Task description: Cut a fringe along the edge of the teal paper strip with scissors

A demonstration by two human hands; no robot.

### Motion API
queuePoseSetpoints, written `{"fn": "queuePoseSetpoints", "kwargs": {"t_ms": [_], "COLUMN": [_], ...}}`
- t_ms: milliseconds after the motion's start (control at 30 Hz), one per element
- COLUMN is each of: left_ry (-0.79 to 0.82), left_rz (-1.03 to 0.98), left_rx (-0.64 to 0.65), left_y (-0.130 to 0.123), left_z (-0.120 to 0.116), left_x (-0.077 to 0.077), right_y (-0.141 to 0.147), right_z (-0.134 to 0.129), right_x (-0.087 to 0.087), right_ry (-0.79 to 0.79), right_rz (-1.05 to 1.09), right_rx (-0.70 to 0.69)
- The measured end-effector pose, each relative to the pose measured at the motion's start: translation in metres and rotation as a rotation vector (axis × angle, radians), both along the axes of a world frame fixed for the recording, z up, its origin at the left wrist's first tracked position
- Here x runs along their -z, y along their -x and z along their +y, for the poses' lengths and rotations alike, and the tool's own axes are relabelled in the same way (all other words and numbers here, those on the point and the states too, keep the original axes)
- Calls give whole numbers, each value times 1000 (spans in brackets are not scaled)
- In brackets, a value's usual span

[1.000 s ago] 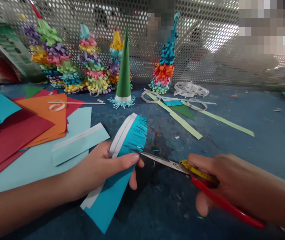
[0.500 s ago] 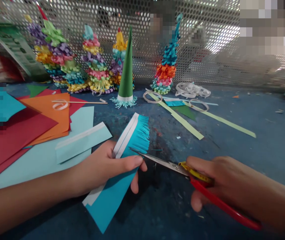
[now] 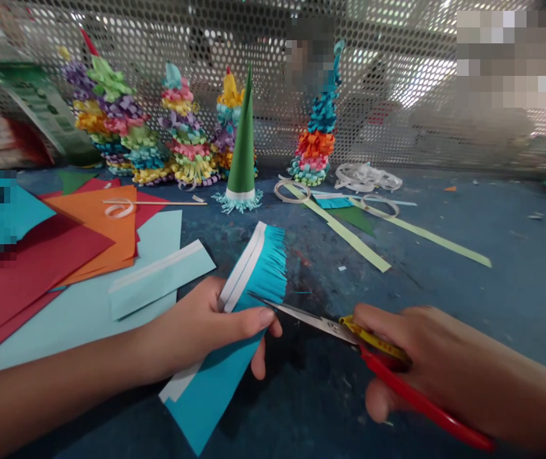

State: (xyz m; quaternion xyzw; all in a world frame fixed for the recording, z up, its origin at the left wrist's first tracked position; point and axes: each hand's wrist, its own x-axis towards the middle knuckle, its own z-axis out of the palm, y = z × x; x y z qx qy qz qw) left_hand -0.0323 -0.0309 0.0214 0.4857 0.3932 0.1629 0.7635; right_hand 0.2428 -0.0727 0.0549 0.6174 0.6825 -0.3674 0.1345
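Left hand (image 3: 206, 325) pinches fringed teal strip (image 3: 261, 271); right hand (image 3: 421, 363) closes on scissors (image 3: 311, 322), tips at strip's edge. Open mat (image 3: 445, 261) right of strip; paper sheets (image 3: 29, 274) left of it, paper cone (image 3: 243, 153) beyond it.

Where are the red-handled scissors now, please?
Head view: the red-handled scissors sit in the right hand, blades beside the fringed turquoise paper strip in the left hand.

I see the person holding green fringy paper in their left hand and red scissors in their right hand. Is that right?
The paper's colour is wrong. The head view shows that the fringed paper in the left hand is blue, not green. The rest is right: the red scissors are in the right hand.
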Motion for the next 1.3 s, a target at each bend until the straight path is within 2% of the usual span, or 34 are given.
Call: {"fn": "queuePoseSetpoints", "kwargs": {"t_ms": [133,233,467,767,1067,1300], "left_ry": [-14,-14,10,-27,-51,-61], "left_rz": [-27,-50,-52,-1,-50,-53], "left_rx": [53,53,3,-14,-8,-1], "left_y": [3,2,2,4,1,3], "left_z": [1,1,0,-2,-1,-2], "left_x": [2,4,10,12,10,13], "right_y": [-2,-5,-6,-15,-10,-13], "right_z": [-4,-8,0,5,8,5], "right_x": [0,0,4,19,21,25], "right_ry": [10,-40,-65,-101,-132,-242], "right_rz": [133,218,174,182,35,-64], "right_rx": [-8,-44,-54,-198,-117,-110]}}
